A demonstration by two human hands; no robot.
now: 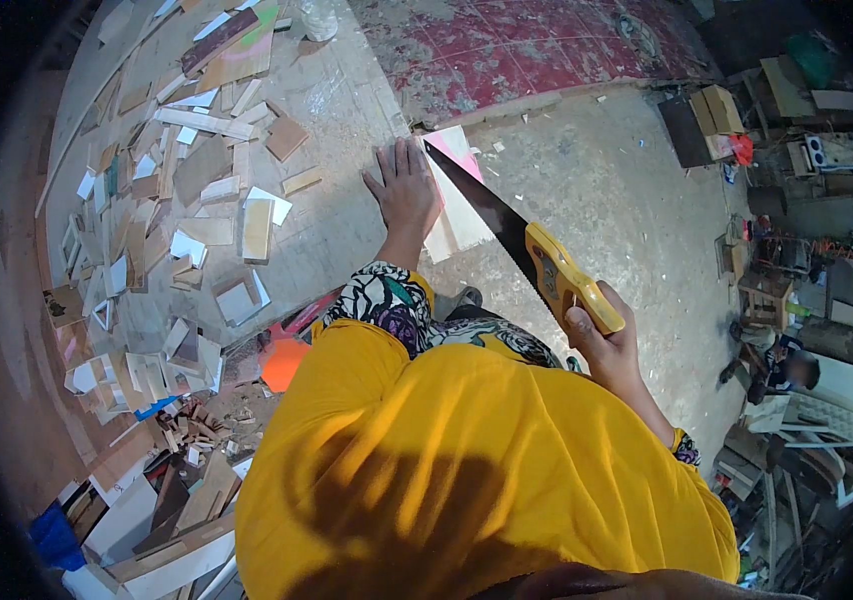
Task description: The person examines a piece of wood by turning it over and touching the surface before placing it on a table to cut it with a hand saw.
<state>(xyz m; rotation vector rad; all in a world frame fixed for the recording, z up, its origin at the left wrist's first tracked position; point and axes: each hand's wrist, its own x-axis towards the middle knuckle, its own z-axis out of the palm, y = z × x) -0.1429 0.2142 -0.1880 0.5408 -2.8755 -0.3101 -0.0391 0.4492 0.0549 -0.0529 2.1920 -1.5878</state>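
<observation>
My right hand [607, 345] grips a handsaw [549, 262] by its yellow handle. The saw's dark blade slants up and to the left, with its tip close to the far end of a pale board [454, 222]. That board has a pink patch and juts out past the worktable's edge. Palm down, my left hand [409, 192] lies at the board's left side with its fingers stretched out.
Wood offcuts [205, 170] in many sizes cover the worktable [332, 120] on the left. More scraps [197, 490] are heaped at lower left. A person [782, 365] is at far right among furniture pieces. An orange-red object [282, 365] lies beside my left sleeve.
</observation>
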